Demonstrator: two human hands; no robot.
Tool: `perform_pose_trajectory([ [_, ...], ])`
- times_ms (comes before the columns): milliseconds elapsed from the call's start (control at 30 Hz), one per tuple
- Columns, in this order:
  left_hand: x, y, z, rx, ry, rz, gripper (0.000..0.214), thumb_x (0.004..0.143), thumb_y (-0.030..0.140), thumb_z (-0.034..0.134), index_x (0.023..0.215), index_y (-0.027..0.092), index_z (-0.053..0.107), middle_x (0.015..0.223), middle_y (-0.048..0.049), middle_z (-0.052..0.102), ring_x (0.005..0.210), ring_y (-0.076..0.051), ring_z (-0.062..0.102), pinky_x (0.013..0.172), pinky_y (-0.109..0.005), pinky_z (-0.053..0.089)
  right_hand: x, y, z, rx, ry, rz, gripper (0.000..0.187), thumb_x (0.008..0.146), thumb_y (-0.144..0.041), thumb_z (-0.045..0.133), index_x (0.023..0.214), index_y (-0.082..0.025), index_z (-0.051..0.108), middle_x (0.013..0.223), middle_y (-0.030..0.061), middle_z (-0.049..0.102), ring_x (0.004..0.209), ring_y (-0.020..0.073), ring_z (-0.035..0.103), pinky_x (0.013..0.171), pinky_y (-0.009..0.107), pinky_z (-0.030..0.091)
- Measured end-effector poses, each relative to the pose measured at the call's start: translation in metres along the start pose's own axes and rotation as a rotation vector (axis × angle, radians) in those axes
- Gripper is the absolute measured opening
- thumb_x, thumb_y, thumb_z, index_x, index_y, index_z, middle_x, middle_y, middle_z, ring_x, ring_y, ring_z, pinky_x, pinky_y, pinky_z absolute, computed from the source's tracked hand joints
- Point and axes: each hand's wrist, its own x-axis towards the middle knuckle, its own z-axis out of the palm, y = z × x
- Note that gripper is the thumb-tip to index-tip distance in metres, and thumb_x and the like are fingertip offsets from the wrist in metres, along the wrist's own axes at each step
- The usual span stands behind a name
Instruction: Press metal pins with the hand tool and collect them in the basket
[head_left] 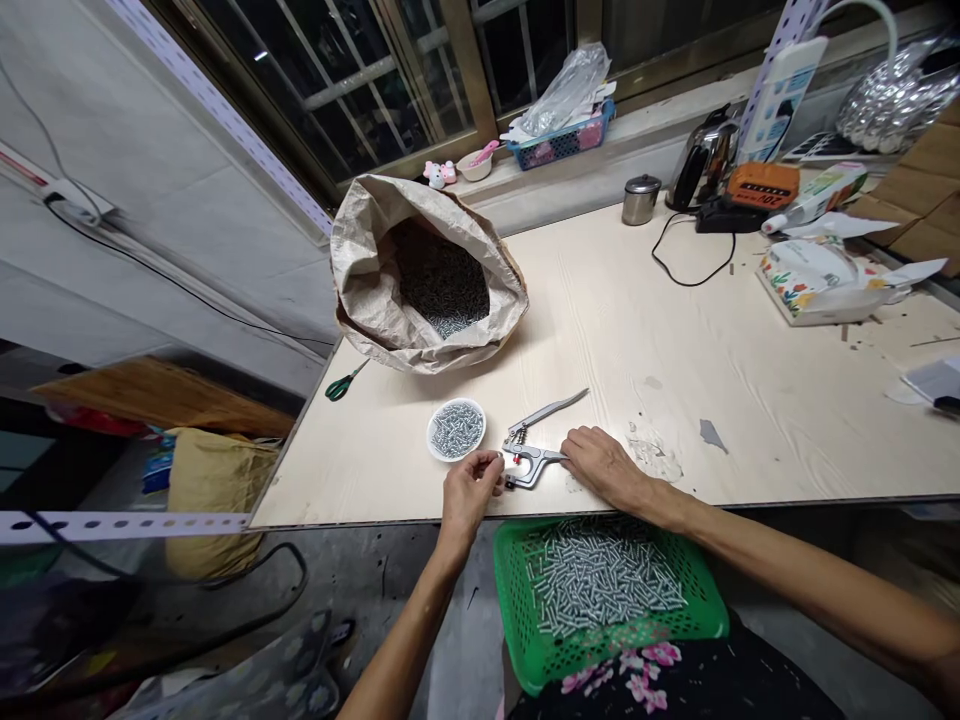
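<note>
Grey hand-press pliers (529,466), with a spring and a red-tipped jaw, lie at the table's front edge, handles spread apart. Around the end of the lower handle, my right hand (606,466) is closed. My left hand (472,492) is beside the jaw with thumb and fingers pinched together; whatever sits between the fingertips is too small to make out. Just behind that hand stands a white bowl (430,440) full of small metal pieces. Below the table edge, a green basket (517,620) holds many small silvery metal cylinders.
A large paper-lined sack (360,250) with dark and silvery small parts inside stands open at the back left. Green-handled scissors (339,387) lie near the left edge. A tissue pack (810,275), a metal canister (641,200) and a black cable (694,283) are at the right.
</note>
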Motion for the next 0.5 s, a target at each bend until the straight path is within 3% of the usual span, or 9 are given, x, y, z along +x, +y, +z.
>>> perform_pose_trajectory([
  [100,0.002,-0.005,0.002,0.092,0.007,0.015,0.033,0.063,0.045,0.067,0.072,0.013,0.069,0.068,-0.0026,0.065,0.061,-0.013,0.057,0.054,-0.021,0.044,0.003,0.001,-0.001,-0.029,0.062,-0.070,0.018,0.092,-0.016,0.047,0.076,-0.018,0.055,0.076,0.0041,0.056,0.071,0.0176,0.043,0.066,0.031,0.028],
  [200,0.003,-0.011,0.005,0.095,-0.016,-0.060,0.036,0.060,0.048,0.068,0.070,0.013,0.069,0.064,-0.0020,0.063,0.058,-0.012,0.054,0.050,-0.020,0.040,0.004,0.001,-0.005,-0.097,0.108,-0.136,0.023,0.094,-0.013,0.043,0.075,-0.018,0.056,0.072,0.0032,0.055,0.069,0.0175,0.042,0.064,0.033,0.025],
  [500,0.007,-0.012,0.005,0.034,-0.110,-0.220,0.037,0.056,0.048,0.073,0.064,0.013,0.064,0.049,0.0030,0.055,0.043,-0.006,0.043,0.042,-0.017,0.033,0.005,0.002,-0.006,-0.162,0.123,-0.121,0.028,0.095,-0.015,0.041,0.072,-0.018,0.056,0.068,0.0023,0.053,0.069,0.0173,0.040,0.066,0.033,0.024],
])
